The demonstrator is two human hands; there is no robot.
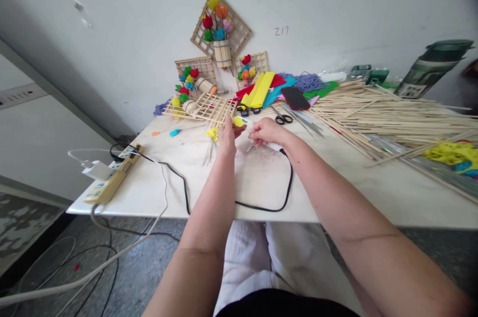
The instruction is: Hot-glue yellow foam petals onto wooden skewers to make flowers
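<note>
My left hand (227,137) is closed around a small yellow paper piece (239,121), which shows above the fingers. To its right, my right hand (266,132) has its fingertips pinched together close to the yellow piece; what they hold, if anything, is too small to make out. A white tool with a black cord (274,147), which looks like a glue gun, is partly hidden beneath my right hand. Just left of my left hand lies a yellow paper flower (212,134), with thin wire-like stems (209,154) below it.
Stick lattices with colourful flowers (221,21) hang on or lean against the wall. Behind my hands are black scissors (284,119), a phone (296,98) and yellow crepe paper (258,90). Wooden sticks (358,118) spread to the right, near a bottle (429,70). A power strip (112,177) sits left.
</note>
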